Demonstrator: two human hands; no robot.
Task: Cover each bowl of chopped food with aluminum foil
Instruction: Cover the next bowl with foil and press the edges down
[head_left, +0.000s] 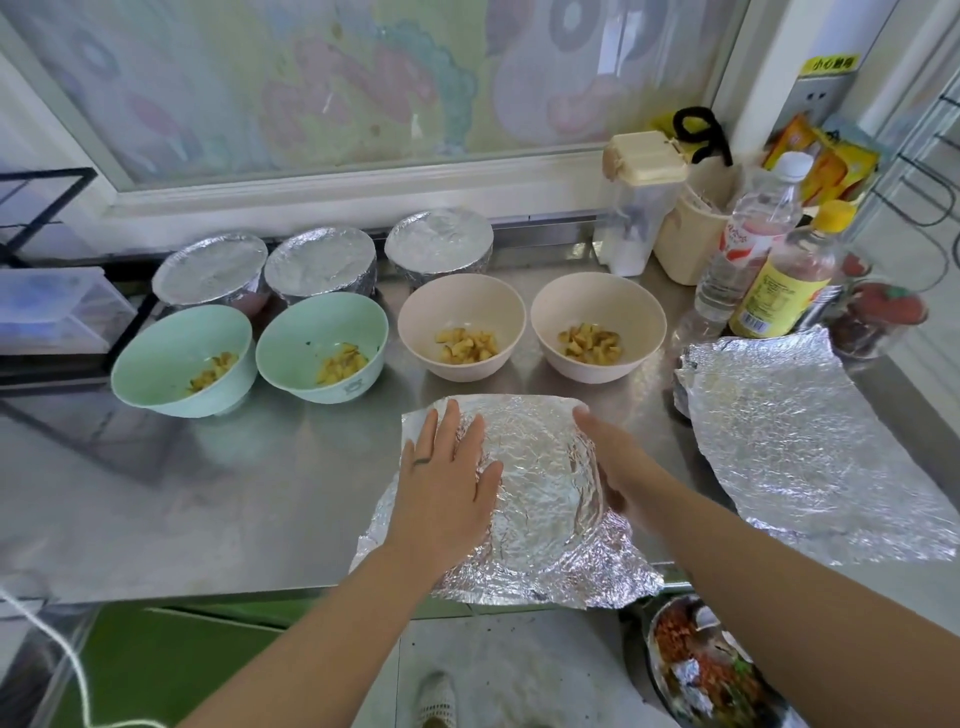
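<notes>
**Both hands flat on foil at the table's front edge**

A crinkled foil sheet (540, 488) lies at the near middle of the steel table (208, 519). Its long axis runs front to back, and its near end hangs over the table's front edge. A round rim shape shows through its centre.

The left hand (441, 478) rests palm down on the sheet's left part, fingers straight and pointing away. The right hand (613, 462) presses against the sheet's right side with fingers extended, gripping nothing.

Behind the sheet stand four uncovered bowls of chopped food:
- two green bowls (156, 358) (301, 332) to the left
- two beige bowls (457, 301) (597, 301) to the right

Three foil-covered bowls (210, 267) (319, 260) (439, 241) stand in the back row. A spare foil sheet (800, 441) lies at the right, its length running from far left to near right.
</notes>
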